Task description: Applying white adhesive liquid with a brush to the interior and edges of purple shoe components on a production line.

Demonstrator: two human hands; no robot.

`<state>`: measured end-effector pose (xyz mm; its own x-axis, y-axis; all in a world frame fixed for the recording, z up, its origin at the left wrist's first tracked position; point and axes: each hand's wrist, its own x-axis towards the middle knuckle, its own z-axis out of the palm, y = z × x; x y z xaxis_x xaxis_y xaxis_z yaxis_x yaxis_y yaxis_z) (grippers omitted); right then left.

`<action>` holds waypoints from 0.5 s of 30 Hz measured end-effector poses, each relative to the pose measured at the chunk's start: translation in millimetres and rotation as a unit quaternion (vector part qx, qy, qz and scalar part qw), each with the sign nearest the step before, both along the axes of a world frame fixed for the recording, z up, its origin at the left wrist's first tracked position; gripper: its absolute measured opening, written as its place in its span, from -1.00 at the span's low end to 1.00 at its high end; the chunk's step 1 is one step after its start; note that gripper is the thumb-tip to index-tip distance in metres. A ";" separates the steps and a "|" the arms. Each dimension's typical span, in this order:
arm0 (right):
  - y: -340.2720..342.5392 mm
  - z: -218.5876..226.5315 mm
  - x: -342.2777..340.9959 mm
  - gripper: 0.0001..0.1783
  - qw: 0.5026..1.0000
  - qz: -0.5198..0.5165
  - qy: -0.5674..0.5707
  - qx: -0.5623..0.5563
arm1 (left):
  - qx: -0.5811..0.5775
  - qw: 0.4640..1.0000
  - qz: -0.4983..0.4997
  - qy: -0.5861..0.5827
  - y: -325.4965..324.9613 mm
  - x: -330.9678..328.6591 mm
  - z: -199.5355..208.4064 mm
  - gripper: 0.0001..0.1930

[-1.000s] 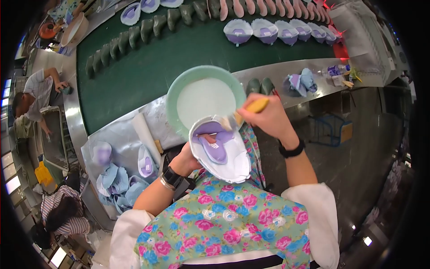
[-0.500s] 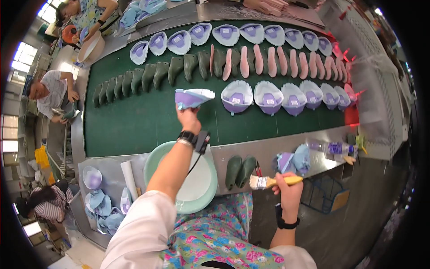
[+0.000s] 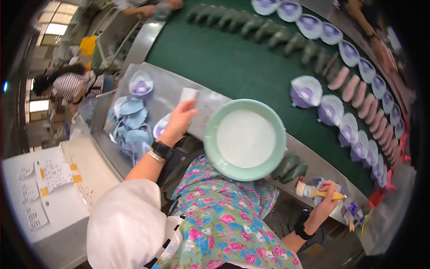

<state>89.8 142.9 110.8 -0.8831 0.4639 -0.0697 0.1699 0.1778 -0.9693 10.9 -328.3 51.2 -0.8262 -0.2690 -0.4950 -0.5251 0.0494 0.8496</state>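
My left hand [image 3: 178, 123] is empty, fingers stretched and a little apart, beside a white roll [image 3: 189, 94] and a white-and-purple shoe upper [image 3: 161, 127] on the metal ledge. In my right hand [image 3: 329, 197] is a paintbrush [image 3: 316, 193] with a yellow handle and pale bristles, pointing left. Between my hands stands a light green basin [image 3: 210, 139] of white liquid. Two dark green shoe lasts [image 3: 290, 168] lie between the basin and the brush. Blue-and-purple material [image 3: 320, 183] is partly hidden behind the brush.
Green belt [image 3: 201, 67] carries rows of shoe lasts [image 3: 280, 38], pink insoles [image 3: 351, 87] and shoe uppers [image 3: 331, 110]. Blue uppers [image 3: 132, 119] pile up at left, near a white box [image 3: 45, 188]. A bottle [image 3: 354, 210] lies at right. Co-workers are at the left and far sides.
My left hand has let go of the shoe upper and moved left, to the ledge beside the roll. The view has turned left. The brush stays in my right hand.
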 end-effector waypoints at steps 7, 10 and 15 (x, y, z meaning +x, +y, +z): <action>-117.6 31.8 -31.7 -0.68 0.982 0.125 -0.111 -0.084 | -0.295 0.915 0.075 -0.265 -249.2 157.2 -116.4 -0.37; -181.2 36.8 -21.2 -0.71 0.977 0.159 -0.118 -0.083 | -0.035 0.929 0.137 -0.342 -236.0 137.7 -139.0 -0.44; -277.0 48.2 -26.8 -0.82 0.904 0.382 0.047 0.186 | 0.098 0.971 0.151 -0.159 -191.4 93.6 -88.6 -0.58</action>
